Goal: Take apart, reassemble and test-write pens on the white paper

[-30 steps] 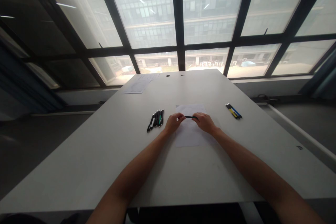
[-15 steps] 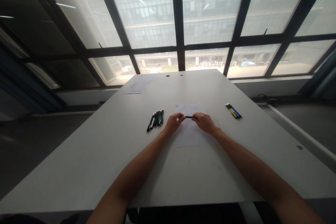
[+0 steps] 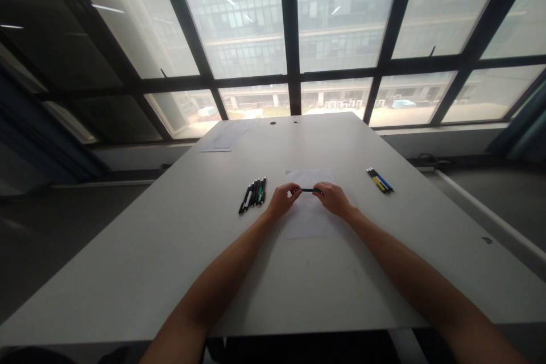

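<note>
Pen (image 3: 307, 190) crosswise between both hands (image 3: 281, 200), seemingly just above paper (image 3: 307, 220)

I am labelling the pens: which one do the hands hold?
The slim dark pen between the left hand and right hand; the other pens lie in two groups on the white table.

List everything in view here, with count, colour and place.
Table: one, white, centre
Paper: at least one, white, mid-table
Held pen: one, dark, over paper
Left pens: several, mostly black, left of paper
Right pens: few, black, yellow, blue, right of paper
Far papers: unclear count, white, far left
Round spots: two, dark, far end
Small patch: one, dark, right edge
Windows: several, dark-framed, beyond
Curtains: two, blue, far sides
Left hand, right hand: one each, bare, on held pen
</note>
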Available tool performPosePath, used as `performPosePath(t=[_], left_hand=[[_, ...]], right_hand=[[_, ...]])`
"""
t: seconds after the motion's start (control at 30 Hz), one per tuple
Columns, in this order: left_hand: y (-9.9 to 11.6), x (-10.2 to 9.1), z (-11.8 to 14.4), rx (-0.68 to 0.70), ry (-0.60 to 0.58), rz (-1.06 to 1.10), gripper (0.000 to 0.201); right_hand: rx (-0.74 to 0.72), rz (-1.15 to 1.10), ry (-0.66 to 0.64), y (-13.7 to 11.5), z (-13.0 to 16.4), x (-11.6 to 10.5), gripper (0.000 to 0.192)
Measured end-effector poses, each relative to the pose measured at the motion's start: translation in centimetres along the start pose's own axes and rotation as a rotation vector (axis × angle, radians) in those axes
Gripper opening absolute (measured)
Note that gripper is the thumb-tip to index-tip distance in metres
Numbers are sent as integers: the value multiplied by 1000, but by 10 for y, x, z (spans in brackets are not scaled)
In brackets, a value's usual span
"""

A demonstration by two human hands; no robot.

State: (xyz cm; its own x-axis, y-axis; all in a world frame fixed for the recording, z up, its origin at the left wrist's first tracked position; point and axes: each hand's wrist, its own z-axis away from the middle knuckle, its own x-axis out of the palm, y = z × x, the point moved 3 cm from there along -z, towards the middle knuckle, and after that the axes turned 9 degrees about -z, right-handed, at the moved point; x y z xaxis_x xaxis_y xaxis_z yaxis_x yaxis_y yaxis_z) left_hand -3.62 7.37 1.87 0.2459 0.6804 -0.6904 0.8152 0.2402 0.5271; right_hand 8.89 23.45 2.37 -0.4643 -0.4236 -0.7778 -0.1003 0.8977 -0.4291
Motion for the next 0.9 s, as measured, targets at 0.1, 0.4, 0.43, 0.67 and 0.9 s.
performPosePath(t=[0.1, 0.4, 0.43, 0.67, 0.9], left_hand=[[3, -1, 0, 8, 4, 13, 14], [6, -5, 1, 27, 10, 33, 11], [6, -5, 1, 31, 11, 32, 11], [4, -6, 0, 14, 35, 11, 10], [-1, -6, -1, -11, 66, 24, 13]], right_hand=[[-5, -7, 9, 1, 0, 1, 8], [4, -21, 27, 5, 0, 1, 8], [2, -23, 27, 5, 0, 1, 8], [-9, -32, 58, 9, -1, 1, 5], [38, -21, 88, 23, -1, 0, 6]])
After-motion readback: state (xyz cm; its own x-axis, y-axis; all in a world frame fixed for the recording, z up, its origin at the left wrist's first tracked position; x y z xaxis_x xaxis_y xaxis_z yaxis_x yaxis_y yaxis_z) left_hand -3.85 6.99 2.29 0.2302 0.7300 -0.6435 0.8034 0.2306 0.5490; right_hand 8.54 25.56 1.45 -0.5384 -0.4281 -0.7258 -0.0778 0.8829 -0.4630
